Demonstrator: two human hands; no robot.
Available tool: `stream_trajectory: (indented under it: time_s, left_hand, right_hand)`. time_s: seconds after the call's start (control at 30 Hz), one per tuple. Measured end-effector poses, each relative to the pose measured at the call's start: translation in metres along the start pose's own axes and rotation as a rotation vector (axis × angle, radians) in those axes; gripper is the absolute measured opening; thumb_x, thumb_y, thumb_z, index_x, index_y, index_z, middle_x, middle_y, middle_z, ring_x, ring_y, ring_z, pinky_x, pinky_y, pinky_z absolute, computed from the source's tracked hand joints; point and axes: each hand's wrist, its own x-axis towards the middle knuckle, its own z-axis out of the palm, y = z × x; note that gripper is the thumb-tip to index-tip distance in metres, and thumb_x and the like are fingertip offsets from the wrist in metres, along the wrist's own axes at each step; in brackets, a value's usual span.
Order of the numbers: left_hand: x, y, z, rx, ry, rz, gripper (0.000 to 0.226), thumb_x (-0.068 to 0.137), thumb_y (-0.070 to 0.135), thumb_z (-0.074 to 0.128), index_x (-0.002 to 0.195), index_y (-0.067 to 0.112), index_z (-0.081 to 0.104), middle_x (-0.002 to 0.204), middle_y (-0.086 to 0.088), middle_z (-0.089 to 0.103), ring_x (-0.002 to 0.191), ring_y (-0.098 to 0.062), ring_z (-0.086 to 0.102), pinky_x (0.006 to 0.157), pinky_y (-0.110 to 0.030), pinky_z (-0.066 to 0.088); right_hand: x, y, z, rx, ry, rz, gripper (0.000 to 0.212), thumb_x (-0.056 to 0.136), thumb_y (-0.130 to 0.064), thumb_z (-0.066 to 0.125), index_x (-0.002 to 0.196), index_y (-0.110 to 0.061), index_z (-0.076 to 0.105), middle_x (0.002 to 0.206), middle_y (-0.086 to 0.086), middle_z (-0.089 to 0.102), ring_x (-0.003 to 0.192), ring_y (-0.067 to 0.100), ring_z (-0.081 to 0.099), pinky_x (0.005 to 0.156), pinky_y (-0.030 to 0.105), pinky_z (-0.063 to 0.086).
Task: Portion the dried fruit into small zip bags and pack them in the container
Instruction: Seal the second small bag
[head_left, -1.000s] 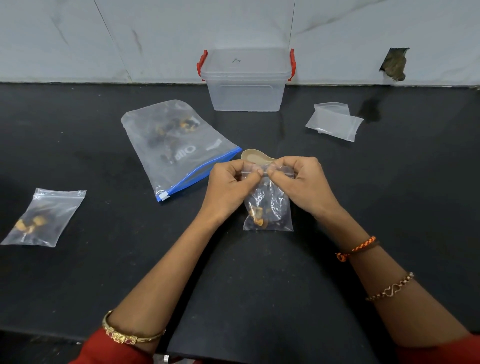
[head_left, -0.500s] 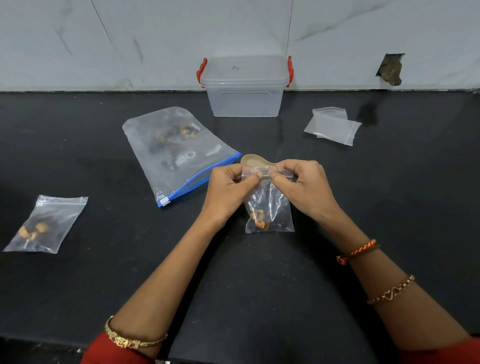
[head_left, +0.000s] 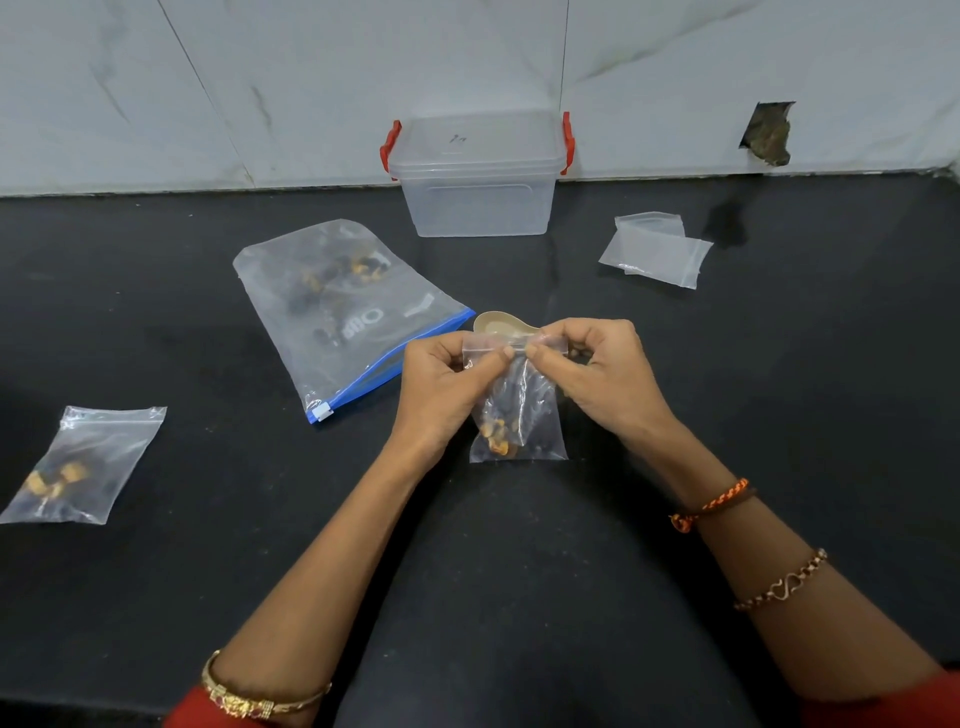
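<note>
A small zip bag (head_left: 524, 415) with dried fruit in its bottom hangs upright over the black counter. My left hand (head_left: 447, 384) and my right hand (head_left: 597, 374) both pinch its zip strip at the top, thumbs nearly meeting at the middle. Left of them lies the large blue-zip bag (head_left: 343, 312) of dried fruit. A filled small bag (head_left: 78, 462) lies at the far left. The clear container (head_left: 475, 176) with red latches stands lidded against the wall.
A beige spoon (head_left: 493, 326) lies just behind my hands. Empty small zip bags (head_left: 654, 249) are stacked at the back right. A hole in the wall (head_left: 769, 132) shows at the far right. The counter (head_left: 156, 260) is black.
The small bag stays pinched in both hands; my thumbs have shifted slightly along its zip strip. The view has dipped a little.
</note>
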Motion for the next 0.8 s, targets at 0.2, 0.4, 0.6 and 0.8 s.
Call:
stream_trajectory:
  time_s: [0.2, 0.4, 0.6, 0.8]
  left_hand:
    - [0.0002, -0.0005, 0.0024, 0.018, 0.023, 0.029, 0.012, 0.080, 0.002, 0.066, 0.074, 0.012, 0.070, 0.064, 0.004, 0.071, 0.061, -0.009, 0.066, 0.060, -0.021, 0.055]
    - [0.0010, 0.0013, 0.0013, -0.014, 0.037, 0.027, 0.014, 0.079, 0.000, 0.066, 0.073, 0.011, 0.070, 0.064, 0.003, 0.071, 0.060, -0.009, 0.066, 0.058, -0.020, 0.054]
    - [0.0027, 0.0018, 0.0003, 0.022, 0.050, 0.027, 0.014, 0.078, 0.001, 0.068, 0.072, 0.013, 0.072, 0.063, 0.002, 0.071, 0.060, -0.010, 0.066, 0.058, -0.020, 0.054]
    - [0.0041, 0.0009, -0.0014, 0.032, 0.091, 0.028, 0.012, 0.077, 0.003, 0.070, 0.071, 0.013, 0.071, 0.059, 0.002, 0.070, 0.057, -0.010, 0.066, 0.055, -0.020, 0.052]
  right_hand:
    - [-0.0002, -0.0012, -0.0009, -0.121, -0.014, -0.027, 0.012, 0.082, -0.008, 0.062, 0.082, -0.009, 0.073, 0.068, 0.007, 0.068, 0.064, 0.022, 0.060, 0.064, 0.041, 0.052]
    - [0.0011, -0.0036, -0.0058, -0.105, 0.020, 0.012, 0.010, 0.080, -0.012, 0.066, 0.084, -0.016, 0.074, 0.071, 0.001, 0.070, 0.066, 0.017, 0.064, 0.068, 0.040, 0.057]
    - [0.0009, -0.0071, -0.0054, -0.199, 0.045, -0.010, 0.012, 0.079, -0.012, 0.063, 0.082, -0.014, 0.074, 0.064, -0.001, 0.066, 0.056, 0.008, 0.054, 0.061, 0.033, 0.053]
    - [0.0015, -0.0060, -0.0066, -0.183, 0.066, -0.036, 0.015, 0.079, -0.007, 0.064, 0.087, -0.012, 0.075, 0.063, -0.015, 0.062, 0.057, -0.003, 0.055, 0.056, 0.010, 0.047]
